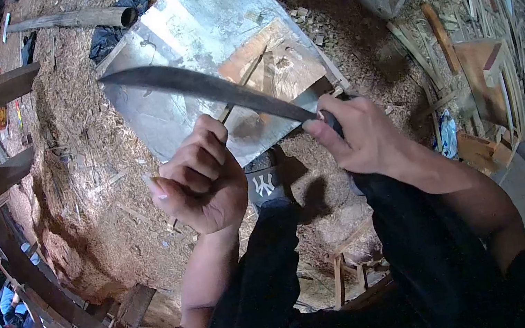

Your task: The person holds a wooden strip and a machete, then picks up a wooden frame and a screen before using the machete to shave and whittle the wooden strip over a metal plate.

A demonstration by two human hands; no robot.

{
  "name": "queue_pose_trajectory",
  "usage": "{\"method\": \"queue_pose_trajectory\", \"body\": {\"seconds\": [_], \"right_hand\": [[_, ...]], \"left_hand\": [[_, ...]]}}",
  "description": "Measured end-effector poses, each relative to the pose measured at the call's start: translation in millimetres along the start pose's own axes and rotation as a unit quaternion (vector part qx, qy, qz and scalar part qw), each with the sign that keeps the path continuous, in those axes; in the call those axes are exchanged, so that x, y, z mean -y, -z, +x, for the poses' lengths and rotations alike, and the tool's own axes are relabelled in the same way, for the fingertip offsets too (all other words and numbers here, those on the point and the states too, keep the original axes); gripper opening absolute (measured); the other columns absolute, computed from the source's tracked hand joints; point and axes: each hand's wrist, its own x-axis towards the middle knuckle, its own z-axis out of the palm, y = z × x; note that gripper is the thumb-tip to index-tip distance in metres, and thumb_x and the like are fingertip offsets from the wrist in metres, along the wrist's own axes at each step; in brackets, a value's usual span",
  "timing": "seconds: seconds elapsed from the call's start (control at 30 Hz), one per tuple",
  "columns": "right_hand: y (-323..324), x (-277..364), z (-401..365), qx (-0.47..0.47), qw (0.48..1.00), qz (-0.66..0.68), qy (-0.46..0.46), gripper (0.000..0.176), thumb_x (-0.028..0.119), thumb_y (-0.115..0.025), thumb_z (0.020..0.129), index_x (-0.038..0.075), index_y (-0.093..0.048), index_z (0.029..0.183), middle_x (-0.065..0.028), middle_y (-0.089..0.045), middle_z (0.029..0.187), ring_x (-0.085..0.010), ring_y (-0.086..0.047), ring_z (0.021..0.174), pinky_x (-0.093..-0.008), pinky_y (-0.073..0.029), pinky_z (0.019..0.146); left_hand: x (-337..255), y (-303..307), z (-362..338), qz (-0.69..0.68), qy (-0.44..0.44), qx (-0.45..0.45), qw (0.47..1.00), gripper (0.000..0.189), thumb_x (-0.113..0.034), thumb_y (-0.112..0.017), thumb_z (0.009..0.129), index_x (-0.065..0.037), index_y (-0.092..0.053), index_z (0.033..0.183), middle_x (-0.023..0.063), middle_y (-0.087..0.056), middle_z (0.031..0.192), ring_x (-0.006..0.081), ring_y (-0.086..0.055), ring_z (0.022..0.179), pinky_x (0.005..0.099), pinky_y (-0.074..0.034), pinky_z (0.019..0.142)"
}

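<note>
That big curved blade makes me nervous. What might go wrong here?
The long blade in the right hand crosses near the left hand, so a slip might cut its fingers. The thin stick in that hand could twist or snap under a stroke. A shoe shows below the hands, so a dropped blade might land on it.

With the pale, scuffed rectangular board as landmark, the right hand grips a long, curved dark metal blade slanting above it, while the left hand, just beside its near edge, closes around a thin brown wooden stick reaching over it.
</note>
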Motion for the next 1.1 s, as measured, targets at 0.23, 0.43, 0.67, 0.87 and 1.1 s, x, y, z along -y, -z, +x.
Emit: {"method": "queue_pose_trajectory", "body": {"seconds": [0.23, 0.43, 0.67, 0.87, 1.1], "right_hand": [[-1.6, -10.3, -6.8, -0.005, 0.999, 0.007, -0.041, 0.051, 0.042, -0.046, 0.103, -0.002, -0.056, 0.079, -0.0128, -0.053, 0.049, -0.0308, -0.059, 0.046, -0.0462, -0.048, 0.049], [3.1, -16.1, -1.8, -0.048, 0.994, -0.004, -0.097, 0.049, 0.042, -0.046, 0.103, -0.001, -0.058, 0.082, -0.0101, -0.052, 0.048, -0.0243, -0.056, 0.04, -0.0402, -0.046, 0.042], [9.2, -5.0, -6.3, -0.031, 0.999, 0.004, -0.022, 0.048, 0.042, -0.05, 0.101, 0.002, -0.058, 0.077, -0.0101, -0.051, 0.046, -0.0257, -0.057, 0.04, -0.0402, -0.046, 0.043], [11.7, 6.2, -13.4, 0.011, 0.999, 0.033, -0.023, 0.048, 0.043, -0.057, 0.098, 0.001, -0.06, 0.077, -0.0143, -0.052, 0.047, -0.0318, -0.059, 0.044, -0.045, -0.046, 0.047], [12.0, 6.0, -10.6, -0.006, 0.998, -0.031, -0.048, 0.046, 0.042, -0.06, 0.096, -0.001, -0.061, 0.079, -0.0163, -0.053, 0.048, -0.0353, -0.06, 0.047, -0.0452, -0.047, 0.048]], "left_hand": [[-0.3, 1.1, 3.0, -0.011, 0.005, -0.002, 1.0, 0.061, -0.043, -0.028, 0.105, -0.013, -0.021, 0.053, 0.0005, -0.021, 0.046, 0.0171, -0.019, 0.044, 0.0369, -0.03, 0.059], [-3.4, 2.2, 3.0, -0.002, 0.011, 0.017, 1.0, 0.065, -0.045, -0.035, 0.104, -0.012, -0.02, 0.051, 0.0008, -0.022, 0.045, 0.0173, -0.021, 0.042, 0.037, -0.029, 0.056], [-9.2, 7.1, 8.2, 0.04, 0.005, 0.087, 0.995, 0.069, -0.047, -0.049, 0.101, -0.009, -0.022, 0.05, 0.0018, -0.025, 0.042, 0.0178, -0.023, 0.037, 0.0376, -0.027, 0.046], [-8.5, 16.7, 3.9, 0.05, -0.019, 0.175, 0.983, 0.046, -0.038, -0.04, 0.104, -0.01, -0.036, 0.068, 0.0062, -0.039, 0.06, 0.0217, -0.038, 0.05, 0.0394, -0.035, 0.053], [-8.8, 22.4, -0.3, 0.046, 0.015, 0.21, 0.977, 0.046, -0.04, -0.039, 0.105, -0.009, -0.035, 0.072, 0.0058, -0.037, 0.062, 0.0211, -0.044, 0.061, 0.038, -0.037, 0.054]]}}
